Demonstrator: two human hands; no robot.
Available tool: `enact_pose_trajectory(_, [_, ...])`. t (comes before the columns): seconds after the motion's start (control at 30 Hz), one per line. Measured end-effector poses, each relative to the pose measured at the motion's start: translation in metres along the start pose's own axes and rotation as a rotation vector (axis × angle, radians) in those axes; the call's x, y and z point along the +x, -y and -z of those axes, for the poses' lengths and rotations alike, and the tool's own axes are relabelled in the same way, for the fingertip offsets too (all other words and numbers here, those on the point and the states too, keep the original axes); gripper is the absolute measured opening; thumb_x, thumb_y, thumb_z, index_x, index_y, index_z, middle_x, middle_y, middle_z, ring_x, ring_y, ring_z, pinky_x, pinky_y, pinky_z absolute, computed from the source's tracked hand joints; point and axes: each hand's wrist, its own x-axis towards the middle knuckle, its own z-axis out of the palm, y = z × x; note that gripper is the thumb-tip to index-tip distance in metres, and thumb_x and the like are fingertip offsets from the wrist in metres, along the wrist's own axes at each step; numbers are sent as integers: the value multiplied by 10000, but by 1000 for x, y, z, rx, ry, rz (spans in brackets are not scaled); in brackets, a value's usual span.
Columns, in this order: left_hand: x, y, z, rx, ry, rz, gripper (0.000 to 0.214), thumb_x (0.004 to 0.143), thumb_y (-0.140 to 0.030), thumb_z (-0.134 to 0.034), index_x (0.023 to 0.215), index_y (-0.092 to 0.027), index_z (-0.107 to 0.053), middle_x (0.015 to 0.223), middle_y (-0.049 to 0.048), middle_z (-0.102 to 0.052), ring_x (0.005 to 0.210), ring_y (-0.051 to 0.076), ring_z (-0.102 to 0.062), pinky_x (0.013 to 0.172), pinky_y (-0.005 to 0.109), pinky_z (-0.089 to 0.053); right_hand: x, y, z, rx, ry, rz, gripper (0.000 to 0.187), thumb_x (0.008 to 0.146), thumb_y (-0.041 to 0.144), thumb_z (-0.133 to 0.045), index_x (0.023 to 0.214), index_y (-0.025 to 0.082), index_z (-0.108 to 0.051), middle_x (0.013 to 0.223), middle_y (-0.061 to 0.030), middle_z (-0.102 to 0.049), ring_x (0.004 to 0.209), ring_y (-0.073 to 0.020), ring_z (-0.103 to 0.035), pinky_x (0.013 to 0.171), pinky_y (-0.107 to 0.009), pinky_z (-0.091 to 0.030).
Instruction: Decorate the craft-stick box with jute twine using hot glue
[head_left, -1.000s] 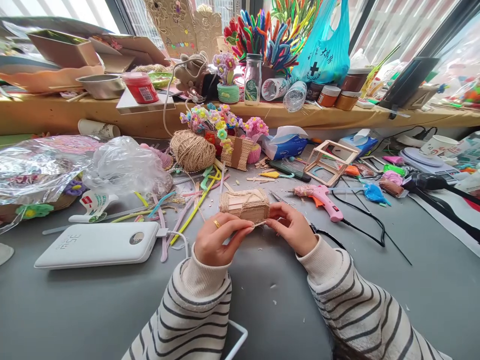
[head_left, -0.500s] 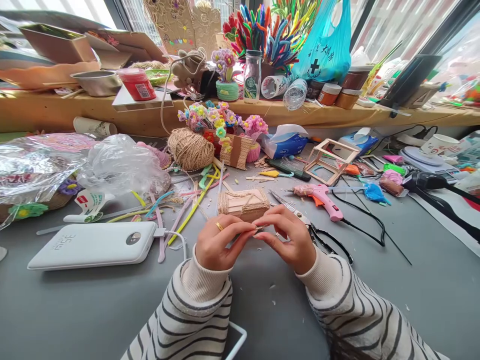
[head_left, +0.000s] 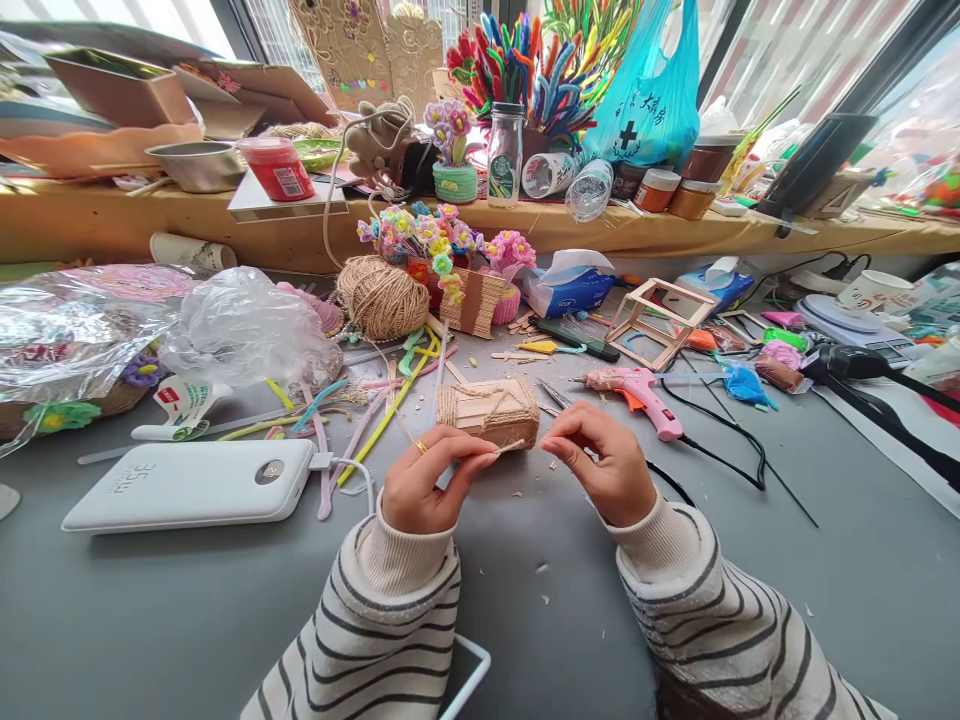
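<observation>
Between thumb and forefinger, my left hand [head_left: 424, 482] pinches a piece of jute twine [head_left: 513, 446], its short frayed end sticking out to the right. My right hand [head_left: 611, 468] is apart from it, thumb and forefinger closed in a pinch; anything between those fingertips is too small to make out. Just beyond both hands lies a small wooden-stick box [head_left: 491, 402] with jute twine wound around its ends and looped across its top. Behind my right hand, the scissors [head_left: 555, 395] are partly hidden.
A pink glue gun [head_left: 637, 395] with a black cord lies to the right. At left are a white power bank [head_left: 191, 485] and pipe cleaners [head_left: 390, 415]. Farther back sit a twine ball [head_left: 382, 297] and a wooden frame [head_left: 656, 320]. Small scraps dot the grey table [head_left: 540, 640].
My hands were together at the fingertips and have separated. The right has moved to the right, and the twine end now shows in my left hand. More of the box is visible.
</observation>
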Motion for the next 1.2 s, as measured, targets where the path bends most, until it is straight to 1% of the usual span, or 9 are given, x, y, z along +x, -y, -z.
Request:
enact_pose_trajectory(0.13, [3,-6,2,-75,-85,82,68,790,-163,-589,737,-167,-631,645,-2,-613,588,88,-537,557,215,-433,2,-8,9,-34,-165,-95,142,805,252,-560,681,183,-542,644,2,-517,590,-107,-467,505,-228,-379])
enact_pose_trajectory(0.3, [9,-10,9,-251,-325,224,161,753,-301,-643,662,-171,-617,545,-20,-570,515,91,-502,496,231,-392,7,-21,24,42,-470,-266,168,779,336,-578,717,187,-531,588,40,-472,483,-78,-390,436,-214,-304])
enact_pose_trajectory(0.47, [6,2,24,-348,-451,273,120,712,-300,-685,745,-193,-643,493,-48,-535,449,81,-479,450,223,-367,9,-28,36,6,-583,-292,347,841,369,-461,546,189,-430,483,57,-398,446,-78,-345,449,-221,-302])
enact_pose_trajectory(0.6, [3,9,28,-348,-389,229,117,711,-296,-684,768,-200,-649,449,-63,-488,377,61,-396,381,212,-290,9,-24,38,-360,-675,-164,131,738,322,-623,732,195,-593,912,-50,-583,855,-180,-506,657,-296,-419])
enact_pose_trajectory(0.67, [2,6,25,-270,-349,198,70,727,-252,-670,761,-195,-648,525,-38,-542,436,61,-407,414,217,-294,8,-19,34,-349,-609,-80,156,756,312,-611,652,196,-599,1055,-75,-560,993,-216,-485,787,-367,-417])
enact_pose_trajectory(0.73, [1,2,21,-183,-253,140,33,745,-223,-647,761,-194,-649,577,-19,-568,488,68,-414,448,225,-301,6,-12,26,-228,-454,-22,309,813,325,-543,532,197,-553,968,-75,-595,929,-208,-526,827,-398,-410])
enact_pose_trajectory(0.8, [0,-2,17,-113,-118,93,32,751,-205,-637,773,-191,-655,561,-23,-534,482,64,-386,440,224,-289,3,-3,14,-152,-280,39,178,786,363,-582,702,212,-623,909,-71,-617,887,-215,-548,795,-400,-436])
enact_pose_trajectory(0.9, [-3,-3,14,-45,31,60,50,764,-186,-619,790,-183,-662,563,-32,-480,459,49,-356,413,207,-279,0,10,-2,-187,-83,148,314,713,390,-668,985,240,-625,927,-66,-631,881,-220,-549,764,-379,-452])
enact_pose_trajectory(1.2, [-4,-2,14,-22,138,18,64,776,-176,-609,816,-174,-659,570,-37,-467,474,45,-387,434,179,-322,-3,15,-9,-209,-35,183,67,766,219,-627,750,252,-683,925,-45,-606,898,-199,-506,788,-366,-428])
